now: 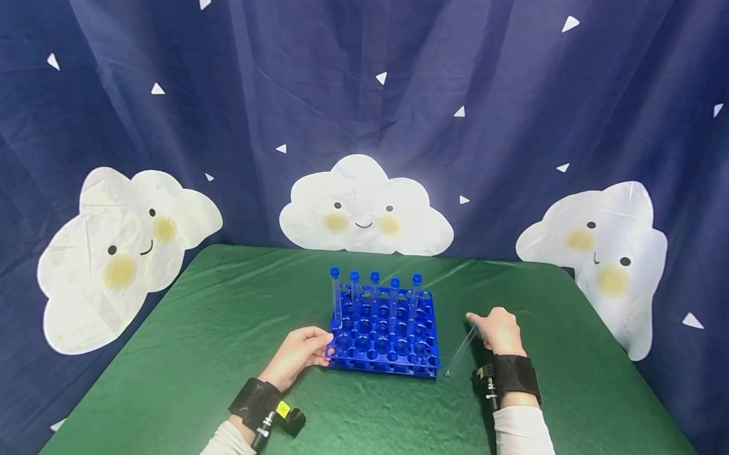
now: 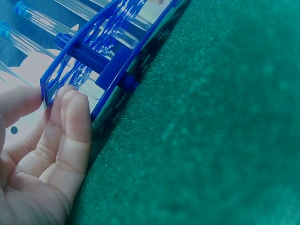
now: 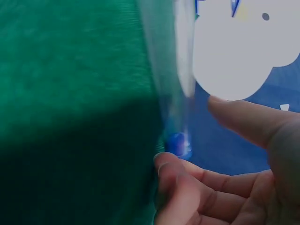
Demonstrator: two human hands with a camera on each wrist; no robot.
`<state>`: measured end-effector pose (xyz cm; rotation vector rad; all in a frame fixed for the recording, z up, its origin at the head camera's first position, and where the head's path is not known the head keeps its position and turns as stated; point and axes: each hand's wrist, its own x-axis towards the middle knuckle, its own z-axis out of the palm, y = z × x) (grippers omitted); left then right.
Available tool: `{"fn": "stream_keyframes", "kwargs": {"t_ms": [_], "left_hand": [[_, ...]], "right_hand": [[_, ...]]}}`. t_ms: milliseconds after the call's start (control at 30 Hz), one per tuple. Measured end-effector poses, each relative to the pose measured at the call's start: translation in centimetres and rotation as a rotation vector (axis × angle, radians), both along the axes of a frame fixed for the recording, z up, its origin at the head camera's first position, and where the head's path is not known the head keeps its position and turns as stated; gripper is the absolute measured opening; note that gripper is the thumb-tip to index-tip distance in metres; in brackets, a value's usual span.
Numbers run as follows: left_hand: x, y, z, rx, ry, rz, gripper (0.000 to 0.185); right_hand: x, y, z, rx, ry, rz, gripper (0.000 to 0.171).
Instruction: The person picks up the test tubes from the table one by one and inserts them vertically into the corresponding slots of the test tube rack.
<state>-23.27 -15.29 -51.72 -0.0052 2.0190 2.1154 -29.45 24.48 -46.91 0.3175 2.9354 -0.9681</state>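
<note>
A blue test tube rack (image 1: 384,349) stands on the green table, with several clear, blue-capped test tubes (image 1: 374,295) upright in it. My left hand (image 1: 302,351) grips the rack's near left corner. In the left wrist view, the thumb (image 2: 18,104) lies against the upper plate's edge and the fingers (image 2: 75,117) reach beneath it. To the right of the rack, another test tube (image 1: 461,351) slants across the cloth. My right hand (image 1: 498,331) is at its capped end. In the right wrist view, fingertips lie by the blue cap (image 3: 179,145), while the thumb (image 3: 243,119) stands apart from it.
Green cloth covers the table (image 1: 217,316). Behind it hangs a dark blue curtain (image 1: 368,120) with white clouds and small triangles. Each wrist wears a black strap (image 1: 256,403) with a small camera.
</note>
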Motion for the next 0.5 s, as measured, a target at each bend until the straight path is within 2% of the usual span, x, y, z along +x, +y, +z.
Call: {"fn": "stream_keyframes", "kwargs": {"t_ms": [500], "left_hand": [[0.02, 0.02, 0.11, 0.003, 0.000, 0.000, 0.030]], "right_hand": [[0.32, -0.15, -0.51, 0.007, -0.041, 0.018, 0.031]]}}
